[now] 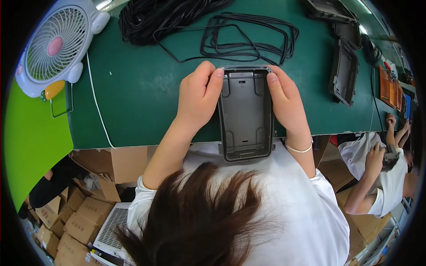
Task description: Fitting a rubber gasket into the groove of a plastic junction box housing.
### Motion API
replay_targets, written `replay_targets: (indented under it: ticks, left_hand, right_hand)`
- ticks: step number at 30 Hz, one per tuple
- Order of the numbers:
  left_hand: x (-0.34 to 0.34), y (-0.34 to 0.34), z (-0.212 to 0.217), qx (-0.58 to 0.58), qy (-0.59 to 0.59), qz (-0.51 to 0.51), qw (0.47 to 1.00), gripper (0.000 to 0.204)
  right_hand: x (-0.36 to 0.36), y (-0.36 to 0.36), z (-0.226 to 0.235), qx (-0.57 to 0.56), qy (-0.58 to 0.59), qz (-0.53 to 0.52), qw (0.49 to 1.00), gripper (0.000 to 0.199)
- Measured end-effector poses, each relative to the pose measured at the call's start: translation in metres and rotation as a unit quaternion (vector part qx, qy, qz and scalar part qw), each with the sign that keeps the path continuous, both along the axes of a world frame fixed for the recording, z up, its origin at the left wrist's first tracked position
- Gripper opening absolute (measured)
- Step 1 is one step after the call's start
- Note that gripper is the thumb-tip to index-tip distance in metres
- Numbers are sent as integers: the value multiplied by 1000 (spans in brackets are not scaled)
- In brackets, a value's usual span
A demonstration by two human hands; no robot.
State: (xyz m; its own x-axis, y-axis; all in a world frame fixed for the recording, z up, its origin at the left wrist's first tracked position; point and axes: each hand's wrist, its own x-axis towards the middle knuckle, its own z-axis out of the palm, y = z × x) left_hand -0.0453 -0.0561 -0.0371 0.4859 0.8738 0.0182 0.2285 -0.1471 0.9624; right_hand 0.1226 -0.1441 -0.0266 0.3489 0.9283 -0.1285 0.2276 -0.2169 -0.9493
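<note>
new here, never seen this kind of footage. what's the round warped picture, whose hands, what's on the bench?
There is no machine: a person works with two bare hands. The one picture comes from a wide fisheye camera worn on the head, looking down, so straight edges bend near the rim; the hair at the bottom is the person's own. The left hand and right hand each grip a long side of a grey plastic housing, open side up, at the edge of a green table. On the table also lie black rubber gaskets, a small white fan and more housings. At far right sits a co-worker.
</note>
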Motion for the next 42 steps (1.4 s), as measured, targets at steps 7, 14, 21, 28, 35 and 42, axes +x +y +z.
replay_targets:
  ticks: [7, 14, 21, 28, 35, 42]
  left_hand:
    - [-2, 3, -1, 35, 0, -21, 999, 28]
    - [-19, -14, 24, -337, 0, -17, 941, 32]
    - [-15, -25, 22, -249, 57, -36, 966, 42]
    - [-12, -19, 16, -309, 3, -6, 951, 41]
    - [-10, -22, 22, -199, 65, -29, 978, 37]
    - [-9, -22, 15, -217, 10, -15, 976, 40]
  right_hand:
    - [-5, 3, 9, -5, -63, -14, 998, 24]
    - [-5, -9, 9, -39, 163, -45, 985, 23]
    - [-2, -3, -1, -9, 48, -1, 999, 24]
    - [6, 8, 24, -145, 264, -96, 949, 39]
    - [4, 9, 1, -44, 70, -22, 996, 32]
    - [-2, 8, 27, -85, 264, -119, 953, 28]
